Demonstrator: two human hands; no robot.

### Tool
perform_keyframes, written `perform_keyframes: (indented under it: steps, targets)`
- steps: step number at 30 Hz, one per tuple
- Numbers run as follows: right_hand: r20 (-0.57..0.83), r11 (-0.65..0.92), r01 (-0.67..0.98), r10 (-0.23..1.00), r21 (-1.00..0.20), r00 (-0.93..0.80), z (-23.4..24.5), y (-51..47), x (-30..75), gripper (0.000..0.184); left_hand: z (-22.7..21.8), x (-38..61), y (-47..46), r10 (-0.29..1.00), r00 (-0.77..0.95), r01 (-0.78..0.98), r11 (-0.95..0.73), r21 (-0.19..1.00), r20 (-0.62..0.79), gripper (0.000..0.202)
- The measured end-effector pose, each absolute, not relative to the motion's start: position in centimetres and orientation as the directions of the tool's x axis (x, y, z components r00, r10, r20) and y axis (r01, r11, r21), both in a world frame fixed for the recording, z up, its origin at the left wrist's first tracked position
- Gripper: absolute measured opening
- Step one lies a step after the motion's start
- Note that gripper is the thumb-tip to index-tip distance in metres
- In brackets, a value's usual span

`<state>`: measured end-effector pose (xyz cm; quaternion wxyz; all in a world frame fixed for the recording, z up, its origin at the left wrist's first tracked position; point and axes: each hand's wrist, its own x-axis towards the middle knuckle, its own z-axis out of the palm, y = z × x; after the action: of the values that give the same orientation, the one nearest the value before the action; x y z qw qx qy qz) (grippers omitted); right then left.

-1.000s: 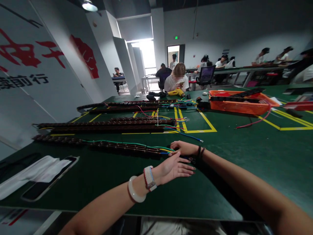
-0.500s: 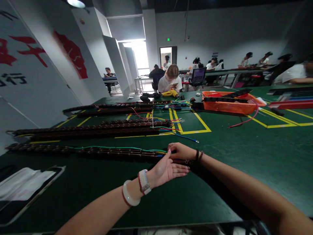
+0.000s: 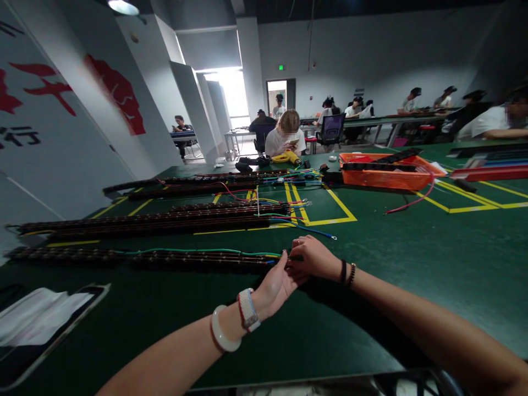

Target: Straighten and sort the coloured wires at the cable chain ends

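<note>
The nearest long dark strip [image 3: 144,258] lies across the green table [image 3: 412,264], with green, yellow and blue wires [image 3: 231,252] running along it to its right end. My right hand [image 3: 314,256] is curled over that end, its fingers closed on the wire ends. My left hand [image 3: 274,286] reaches in from below, thumb raised against the strip's tip and the other fingers hidden under my right hand. My left wrist carries a white bangle and a watch, and my right wrist carries dark bead bracelets.
Two more pairs of long strips [image 3: 165,215] with loose wires lie farther back. An orange tray [image 3: 388,175] and a yellow tool [image 3: 286,157] stand at the far side. A phone with white paper [image 3: 37,322] lies at the near left. Several people sit at tables behind.
My left hand has gone from flat and open on the table to tucked under my right hand at the strip's end. My right hand has curled tighter over the wires. The view turned slightly right.
</note>
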<state>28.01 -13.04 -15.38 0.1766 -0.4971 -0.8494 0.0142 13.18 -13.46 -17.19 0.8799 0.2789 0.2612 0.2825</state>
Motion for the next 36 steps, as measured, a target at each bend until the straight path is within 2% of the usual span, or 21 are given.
perform_keyframes:
  steps: [3, 6, 9, 13, 18, 22, 25, 30, 36]
  targets:
    - [0.313, 0.503, 0.864, 0.817, 0.022, -0.484, -15.1, -14.0, 27.4, 0.017, -17.4, 13.4, -13.4, 0.733, 0.614, -0.452, 0.632, 0.630, -0.295, 0.022]
    - [0.300, 0.535, 0.804, 0.747, 0.258, -0.593, -15.2, -14.8, 26.7, 0.017, -17.5, 13.5, -13.3, 0.755, 0.558, -0.477, 0.631, 0.613, -0.343, 0.020]
    - [0.276, 0.552, 0.745, 0.700, 0.375, -0.658, -15.6, -15.7, 26.2, 0.019, -17.9, 13.7, -13.2, 0.756, 0.529, -0.487, 0.642, 0.592, -0.386, 0.022]
    - [0.280, 0.526, 0.776, 0.732, 0.348, -0.621, -15.9, -16.8, 26.5, 0.022, -18.8, 13.8, -12.9, 0.750, 0.558, -0.513, 0.648, 0.562, -0.356, 0.022]
    - [0.357, 0.579, 0.796, 0.716, 0.174, -0.599, -15.1, -18.3, 28.8, 0.031, -18.6, 13.6, -13.1, 0.730, 0.633, -0.487, 0.635, 0.600, -0.259, 0.020]
    - [0.413, 0.587, 0.805, 0.715, 0.084, -0.564, -14.4, -19.3, 31.1, 0.029, -17.6, 13.4, -13.3, 0.711, 0.649, -0.441, 0.642, 0.627, -0.271, 0.021]
    - [0.414, 0.617, 0.775, 0.675, 0.137, -0.611, -14.5, -19.7, 32.2, 0.030, -17.4, 13.3, -13.3, 0.706, 0.648, -0.444, 0.655, 0.611, -0.287, 0.022]
    - [0.307, 0.661, 0.704, 0.634, 0.261, -0.710, -15.0, -19.6, 33.0, 0.022, -17.8, 13.2, -13.1, 0.701, 0.662, -0.461, 0.660, 0.594, -0.265, 0.021]
    - [0.249, 0.661, 0.705, 0.660, 0.256, -0.709, -15.3, -19.1, 32.9, 0.020, -18.0, 13.2, -13.0, 0.707, 0.647, -0.449, 0.656, 0.607, -0.285, 0.021]
